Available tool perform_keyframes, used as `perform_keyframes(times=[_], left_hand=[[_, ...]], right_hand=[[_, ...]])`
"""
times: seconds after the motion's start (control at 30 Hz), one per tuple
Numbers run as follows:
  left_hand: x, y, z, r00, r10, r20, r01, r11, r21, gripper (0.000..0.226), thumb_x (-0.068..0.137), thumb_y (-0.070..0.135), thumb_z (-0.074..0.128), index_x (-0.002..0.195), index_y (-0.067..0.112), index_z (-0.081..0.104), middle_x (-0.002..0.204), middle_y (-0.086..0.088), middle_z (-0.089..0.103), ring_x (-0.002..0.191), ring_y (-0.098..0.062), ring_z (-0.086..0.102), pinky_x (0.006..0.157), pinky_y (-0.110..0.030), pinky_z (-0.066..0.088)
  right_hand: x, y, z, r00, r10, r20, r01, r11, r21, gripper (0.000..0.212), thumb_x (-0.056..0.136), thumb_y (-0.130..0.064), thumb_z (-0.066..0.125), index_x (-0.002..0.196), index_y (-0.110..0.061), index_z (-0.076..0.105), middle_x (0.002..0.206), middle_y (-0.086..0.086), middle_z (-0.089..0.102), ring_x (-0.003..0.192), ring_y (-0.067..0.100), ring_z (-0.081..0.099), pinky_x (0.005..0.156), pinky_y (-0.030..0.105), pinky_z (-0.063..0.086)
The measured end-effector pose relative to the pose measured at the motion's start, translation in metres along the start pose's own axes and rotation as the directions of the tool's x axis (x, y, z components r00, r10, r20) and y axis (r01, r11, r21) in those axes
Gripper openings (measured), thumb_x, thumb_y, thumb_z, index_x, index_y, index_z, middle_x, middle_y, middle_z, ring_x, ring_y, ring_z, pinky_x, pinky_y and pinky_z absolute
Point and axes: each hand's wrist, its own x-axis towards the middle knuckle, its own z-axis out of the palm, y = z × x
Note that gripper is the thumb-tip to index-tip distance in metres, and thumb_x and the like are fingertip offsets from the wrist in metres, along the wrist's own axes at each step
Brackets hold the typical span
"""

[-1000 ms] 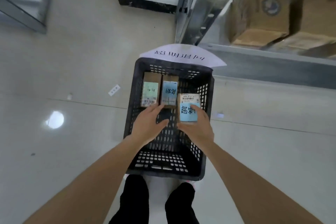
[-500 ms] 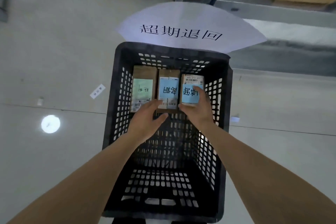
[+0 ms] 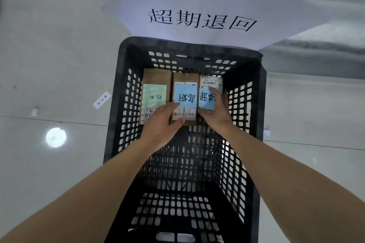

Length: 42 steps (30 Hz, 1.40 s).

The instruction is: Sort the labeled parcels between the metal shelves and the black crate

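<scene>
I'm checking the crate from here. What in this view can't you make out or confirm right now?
- Head view: the right parcel's near end and part of its blue note, covered by the right hand.
- The middle parcel's lower left corner, under the left hand.
- Small barcode print on the left parcel: too small to read.
- The black crate's near rim: cut off by the bottom edge.

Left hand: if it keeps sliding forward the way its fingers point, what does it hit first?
The left hand already touches the middle parcel; straight on, it likely runs along that parcel's label towards the black crate's far wall. Depth is unclear.
</scene>
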Motion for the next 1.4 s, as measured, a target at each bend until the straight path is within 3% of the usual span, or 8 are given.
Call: perform_keyframes(times=[0.1, 0.17, 0.33, 0.5, 0.87, 1.0, 1.07, 1.4], left_hand=[[-0.007, 0.004, -0.002, 1.0, -0.005, -0.007, 0.005, 1.0, 0.003, 0.057, 0.098, 0.043, 0.053, 0.15, 0.024, 0.04, 0.155, 0.006, 0.04, 0.144, -0.013, 0.032, 0.118, -0.036, 0.029], [-0.015, 0.01, -0.006, 1.0, -0.001, 0.002, 0.001, 1.0, 0.017, 0.056, 0.098, 0.041, 0.054, 0.15, 0.024, 0.041, 0.154, 0.005, 0.041, 0.144, -0.014, 0.032, 0.118, -0.036, 0.029], [-0.054, 0.046, -0.037, 0.999, 0.008, 0.031, -0.01, 0.997, 0.074, 0.057, 0.098, 0.042, 0.054, 0.151, 0.029, 0.037, 0.156, 0.008, 0.037, 0.145, -0.011, 0.029, 0.118, -0.034, 0.025], [-0.102, 0.122, -0.096, 0.999, 0.036, 0.002, -0.036, 0.983, 0.178, 0.059, 0.097, 0.05, 0.051, 0.151, 0.03, 0.037, 0.157, 0.007, 0.036, 0.145, -0.013, 0.031, 0.12, -0.041, 0.026], [-0.243, 0.378, -0.303, 0.969, 0.132, -0.209, -0.068, 0.956, 0.286, 0.06, 0.097, 0.049, 0.05, 0.151, 0.028, 0.035, 0.157, 0.006, 0.037, 0.143, -0.018, 0.034, 0.118, -0.038, 0.029], [-0.304, 0.462, -0.363, 0.953, 0.201, -0.228, -0.13, 0.947, 0.293, 0.061, 0.097, 0.05, 0.052, 0.152, 0.03, 0.033, 0.157, 0.007, 0.037, 0.143, -0.018, 0.036, 0.118, -0.044, 0.031], [-0.341, 0.507, -0.392, 0.942, 0.246, -0.226, -0.178, 0.942, 0.284, 0.063, 0.095, 0.051, 0.053, 0.151, 0.033, 0.033, 0.156, 0.009, 0.038, 0.139, -0.019, 0.041, 0.114, -0.046, 0.037], [-0.51, 0.687, -0.481, 0.81, 0.51, -0.289, -0.402, 0.842, 0.361, 0.068, 0.084, 0.068, 0.05, 0.146, 0.046, 0.033, 0.156, 0.016, 0.034, 0.144, -0.019, 0.035, 0.111, -0.051, 0.039]], right_hand=[[-0.007, -0.008, -0.006, 0.999, 0.026, 0.033, -0.024, 0.998, -0.056, 0.091, 0.088, -0.024, 0.079, 0.152, -0.055, 0.023, 0.17, -0.005, -0.015, 0.155, 0.019, 0.016, 0.121, 0.028, 0.027], [-0.015, -0.019, -0.012, 0.999, 0.036, 0.027, -0.033, 0.993, -0.112, 0.09, 0.091, -0.027, 0.077, 0.157, -0.048, 0.021, 0.169, -0.005, -0.018, 0.158, 0.019, 0.005, 0.123, 0.028, 0.021], [-0.063, -0.065, -0.052, 0.997, 0.032, 0.072, -0.018, 0.981, -0.192, 0.088, 0.091, -0.012, 0.071, 0.16, -0.036, 0.022, 0.171, -0.001, -0.003, 0.157, 0.022, 0.011, 0.125, 0.044, 0.027], [-0.144, -0.143, -0.119, 0.994, -0.035, 0.105, 0.055, 0.98, -0.193, 0.077, 0.09, -0.01, 0.073, 0.155, -0.024, 0.034, 0.158, 0.006, 0.034, 0.144, 0.022, 0.037, 0.115, 0.034, 0.034], [-0.365, -0.375, -0.345, 0.965, -0.181, 0.192, 0.256, 0.817, -0.516, 0.072, 0.091, -0.031, 0.068, 0.155, -0.036, 0.036, 0.16, -0.006, 0.036, 0.145, 0.021, 0.039, 0.113, 0.039, 0.037], [-0.45, -0.443, -0.411, 0.96, -0.25, 0.127, 0.278, 0.791, -0.545, 0.078, 0.086, -0.049, 0.068, 0.155, -0.031, 0.036, 0.154, 0.002, 0.046, 0.135, 0.028, 0.049, 0.105, 0.035, 0.044], [-0.503, -0.474, -0.441, 0.957, -0.27, 0.109, 0.279, 0.747, -0.603, 0.075, 0.092, -0.041, 0.07, 0.156, -0.028, 0.034, 0.152, 0.0, 0.045, 0.136, 0.025, 0.046, 0.103, 0.032, 0.042], [-0.739, -0.555, -0.571, 0.849, -0.497, -0.18, 0.244, 0.671, -0.7, 0.076, 0.092, -0.062, 0.06, 0.157, -0.045, 0.024, 0.168, -0.01, 0.023, 0.149, 0.023, 0.035, 0.115, 0.052, 0.041]])
